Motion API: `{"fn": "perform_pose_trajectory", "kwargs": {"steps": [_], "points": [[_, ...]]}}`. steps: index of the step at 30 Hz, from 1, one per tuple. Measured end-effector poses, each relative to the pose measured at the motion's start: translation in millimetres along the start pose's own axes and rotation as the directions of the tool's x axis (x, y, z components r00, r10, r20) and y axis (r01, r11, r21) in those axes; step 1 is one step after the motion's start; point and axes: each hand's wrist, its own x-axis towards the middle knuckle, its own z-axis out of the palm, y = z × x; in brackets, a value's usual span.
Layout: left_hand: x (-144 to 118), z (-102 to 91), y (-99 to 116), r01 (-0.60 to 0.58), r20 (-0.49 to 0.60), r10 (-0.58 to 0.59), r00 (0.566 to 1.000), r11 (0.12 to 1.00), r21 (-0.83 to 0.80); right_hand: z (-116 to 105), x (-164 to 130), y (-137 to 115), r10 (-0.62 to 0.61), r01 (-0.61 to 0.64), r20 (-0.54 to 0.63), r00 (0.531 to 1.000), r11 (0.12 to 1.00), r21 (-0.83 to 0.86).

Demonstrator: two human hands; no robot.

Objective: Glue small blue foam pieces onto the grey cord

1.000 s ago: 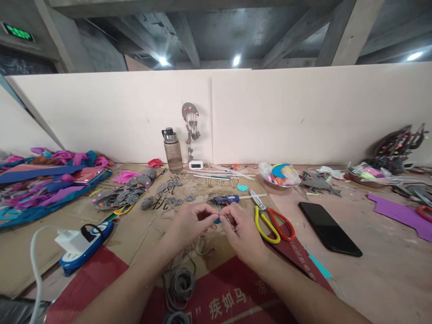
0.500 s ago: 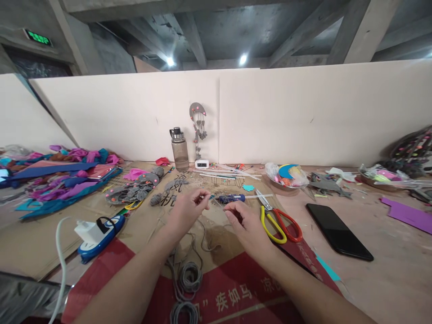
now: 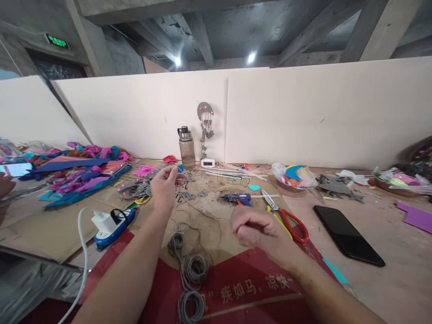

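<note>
My left hand [image 3: 164, 186] is raised over the cardboard, its fingers pinched on the end of a thin grey cord [image 3: 195, 211] that trails down and right toward my right hand [image 3: 254, 229]. That hand is blurred, with fingers curled at the cord's other end; the grip cannot be told. Grey cord coils [image 3: 194, 270] lie on the red-printed cardboard between my forearms. A blue glue gun [image 3: 238, 198] and scissors with one red and one yellow handle [image 3: 286, 218] lie just beyond my right hand.
A black phone [image 3: 349, 236] lies at right. A blue power strip with a white charger [image 3: 113, 222] sits at left, grey felt pieces [image 3: 135, 189] behind it. A water bottle [image 3: 187, 147] and small clock [image 3: 207, 163] stand by the white wall. Coloured scraps [image 3: 74, 173] pile far left.
My hands were pinched together at the centre; now they are apart. The left hand moved up and left with the cord, the right dropped lower. The view shifted left.
</note>
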Motion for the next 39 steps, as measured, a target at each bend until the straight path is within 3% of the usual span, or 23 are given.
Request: {"fn": "perform_pose_trajectory", "kwargs": {"steps": [2,4,5,7,9,11,15,18,21,23,25,29,32,35,39], "points": [[-3.5,3.1,1.0,0.02,0.026,-0.018,0.999,0.999,-0.043,4.8,0.3,-4.7,-0.012,0.031,0.222,0.975,0.996,-0.084],[-9.0,7.1,3.1,0.048,0.089,-0.041,0.995,0.997,-0.068,9.2,2.4,0.0,0.038,0.044,0.314,0.949,0.967,-0.25],[-12.2,9.0,4.0,0.061,0.13,-0.051,0.99,0.995,-0.075,9.8,4.0,5.9,0.067,0.038,0.268,0.961,0.929,-0.369],[-18.7,12.9,5.3,0.086,0.205,-0.068,0.976,0.993,-0.081,5.5,7.8,22.2,0.08,-0.026,0.059,0.995,0.788,-0.615],[-24.9,16.6,5.8,0.118,0.252,-0.093,0.963,0.989,-0.087,-6.1,11.3,40.9,0.067,-0.174,-0.172,0.983,0.643,-0.746],[-30.7,20.2,5.9,0.162,0.281,-0.128,0.951,0.982,-0.101,-21.3,13.4,59.3,0.028,-0.281,-0.314,0.949,0.529,-0.801],[-40.1,25.6,6.4,0.268,0.345,-0.212,0.914,0.956,-0.123,-42.7,12.2,90.0,0.01,-0.431,-0.445,0.896,0.27,-0.861],[-43.1,26.9,6.6,0.303,0.387,-0.234,0.892,0.944,-0.127,-44.3,11.2,98.1,0.048,-0.473,-0.473,0.88,0.198,-0.859],[-41.6,26.6,7.1,0.309,0.375,-0.23,0.898,0.937,-0.166,-36.6,13.7,90.4,-0.076,-0.423,-0.457,0.886,0.272,-0.865],[-39.2,26.2,8.1,0.312,0.359,-0.228,0.905,0.929,-0.197,-27.3,16.3,83.0,-0.181,-0.322,-0.402,0.897,0.356,-0.877],[-36.8,26.0,9.6,0.317,0.348,-0.227,0.91,0.921,-0.228,-15.5,18.0,79.4,-0.204,-0.231,-0.346,0.916,0.436,-0.87],[-34.1,25.8,10.3,0.323,0.337,-0.227,0.914,0.909,-0.263,8.3,18.2,80.9,0.03,-0.223,-0.253,0.967,0.578,-0.785],[-31.8,25.3,6.2,0.315,0.331,-0.224,0.916,0.916,-0.251,20.6,17.9,70.0,0.164,-0.193,-0.108,0.98,0.699,-0.688],[-26.4,23.7,0.2,0.295,0.283,-0.222,0.933,0.922,-0.25,32.1,14.1,35.4,0.236,-0.175,0.039,0.971,0.812,-0.557],[-16.9,19.0,-4.2,0.288,0.204,-0.229,0.952,0.894,-0.343,50.4,0.0,-28.8,0.273,-0.134,0.219,0.937,0.858,-0.496]]}}
